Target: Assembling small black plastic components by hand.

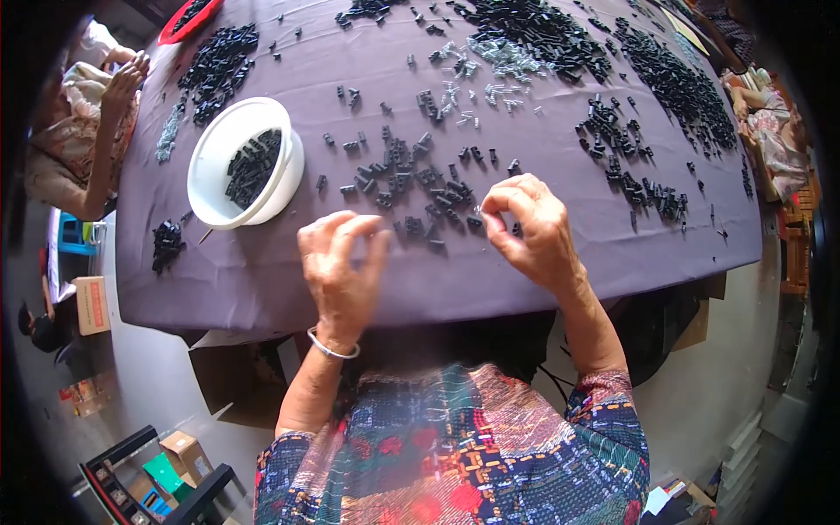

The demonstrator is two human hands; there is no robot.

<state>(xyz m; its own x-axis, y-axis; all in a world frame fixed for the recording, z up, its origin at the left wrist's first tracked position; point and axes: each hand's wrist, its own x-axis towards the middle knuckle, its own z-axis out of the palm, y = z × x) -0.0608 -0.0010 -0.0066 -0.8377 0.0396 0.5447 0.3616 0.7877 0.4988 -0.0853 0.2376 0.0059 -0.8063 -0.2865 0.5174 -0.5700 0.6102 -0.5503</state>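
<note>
My left hand, with a bracelet at its wrist, hovers above the near part of the cloth. Its thumb and index finger bend toward each other in a pinch. The thumb is smeared by motion, and whatever is between the tips cannot be made out. To its right, my right hand has thumb and index finger closed around something tiny at their tips, too small to name. Just beyond both hands lies a loose spread of small black plastic pieces. A white bowl with black pieces inside stands tilted beyond my left hand.
Purple-grey cloth covers the table. Larger heaps of black parts and clear small pieces lie farther back. A red basin stands far left. Other people's hands show at the left edge. Cardboard boxes stand on the floor.
</note>
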